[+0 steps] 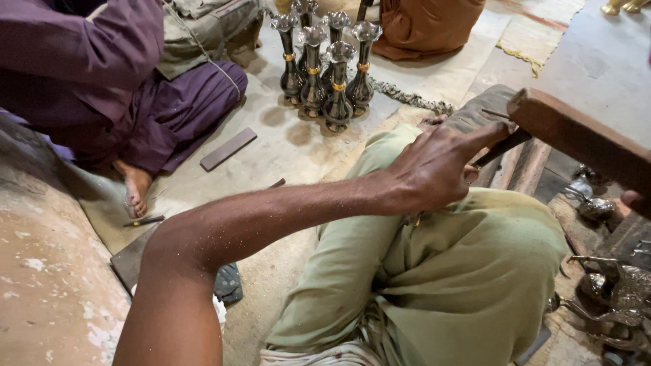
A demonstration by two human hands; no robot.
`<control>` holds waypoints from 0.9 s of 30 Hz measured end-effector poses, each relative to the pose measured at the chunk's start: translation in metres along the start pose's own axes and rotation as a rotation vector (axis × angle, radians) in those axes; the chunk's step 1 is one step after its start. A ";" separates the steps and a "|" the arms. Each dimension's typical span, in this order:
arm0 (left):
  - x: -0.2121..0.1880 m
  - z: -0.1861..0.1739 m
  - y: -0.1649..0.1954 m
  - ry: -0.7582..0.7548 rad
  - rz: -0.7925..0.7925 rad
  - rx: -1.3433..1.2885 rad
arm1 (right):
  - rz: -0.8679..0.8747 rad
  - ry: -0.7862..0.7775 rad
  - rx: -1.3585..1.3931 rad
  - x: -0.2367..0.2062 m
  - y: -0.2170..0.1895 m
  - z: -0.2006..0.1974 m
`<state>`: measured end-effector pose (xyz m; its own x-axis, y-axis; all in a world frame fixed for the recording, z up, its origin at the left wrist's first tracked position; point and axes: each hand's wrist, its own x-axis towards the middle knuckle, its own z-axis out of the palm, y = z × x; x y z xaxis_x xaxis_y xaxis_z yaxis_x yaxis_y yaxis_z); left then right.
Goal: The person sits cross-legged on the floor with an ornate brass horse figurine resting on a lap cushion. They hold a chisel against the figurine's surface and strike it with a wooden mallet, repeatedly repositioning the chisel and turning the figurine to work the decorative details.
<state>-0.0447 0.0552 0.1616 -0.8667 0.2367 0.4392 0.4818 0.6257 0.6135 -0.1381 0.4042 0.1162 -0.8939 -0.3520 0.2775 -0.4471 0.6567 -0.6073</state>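
Note:
My left hand [430, 169] reaches across my green-trousered knee [468, 251] with its fingers closed on a thin dark metal rod [503, 145]. The rod's tip points toward wooden slats [525, 169] on the floor. A reddish-brown wooden block [576, 135] hangs tilted in the air just right of the rod. Only a fingertip of my right hand [636, 201] shows at the right edge, under the block and gripping it.
Several dark metal vases with gold bands [332, 74] stand on the floor ahead. Another person in purple [122, 88] sits at the left, bare foot [135, 190] out. A flat dark bar [228, 149] lies nearby. Shiny metal pieces [614, 291] crowd the right.

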 end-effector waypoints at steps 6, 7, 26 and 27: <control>0.000 -0.009 0.011 -0.108 -0.162 -0.055 | -0.013 0.024 0.022 -0.004 -0.009 -0.006; 0.000 -0.009 0.012 -0.127 -0.191 -0.089 | -0.026 0.029 0.030 -0.002 -0.010 -0.009; -0.013 -0.022 0.019 -0.077 -0.037 -0.049 | 0.075 -0.083 -0.416 -0.013 -0.094 -0.044; -0.014 -0.022 0.019 -0.075 -0.035 -0.062 | 0.103 -0.122 -0.448 -0.011 -0.088 -0.046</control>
<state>-0.0208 0.0475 0.1813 -0.8890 0.2722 0.3682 0.4565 0.5881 0.6677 -0.0904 0.3810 0.2014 -0.9360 -0.3284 0.1267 -0.3501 0.9059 -0.2384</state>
